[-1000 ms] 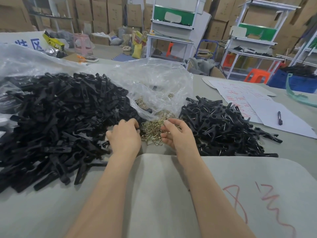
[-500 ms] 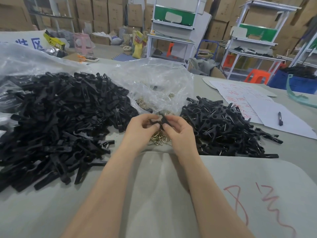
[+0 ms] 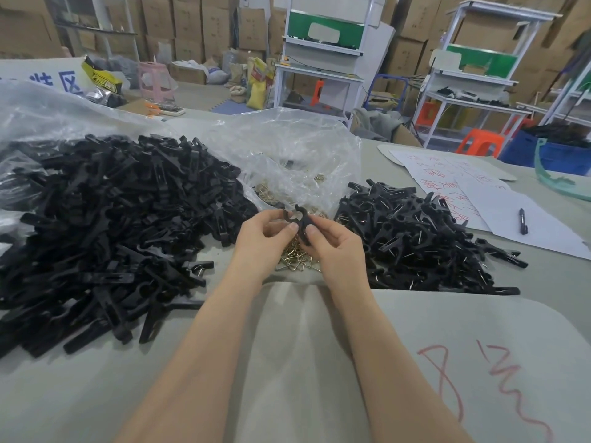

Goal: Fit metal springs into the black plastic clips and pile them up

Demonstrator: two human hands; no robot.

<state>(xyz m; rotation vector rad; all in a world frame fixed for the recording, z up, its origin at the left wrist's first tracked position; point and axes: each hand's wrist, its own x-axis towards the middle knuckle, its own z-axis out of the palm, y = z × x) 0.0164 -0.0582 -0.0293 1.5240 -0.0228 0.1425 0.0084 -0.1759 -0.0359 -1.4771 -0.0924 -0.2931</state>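
1. Looks like a spring is going into the black clip point(image 3: 303, 227) at centre frame, so I'd be lining the wire up with the slot and pressing straight, not twisting
2. Left hand point(image 3: 259, 241) is pinching the clip's upper end, fingers curled close; right hand point(image 3: 336, 251) is gripping the lower end. Can't tell if a spring is in there
3. Loose springs point(image 3: 295, 262) are lying just below the hands, finished pile point(image 3: 415, 238) sitting centre right, bare clips point(image 3: 112, 225) heaped on the left
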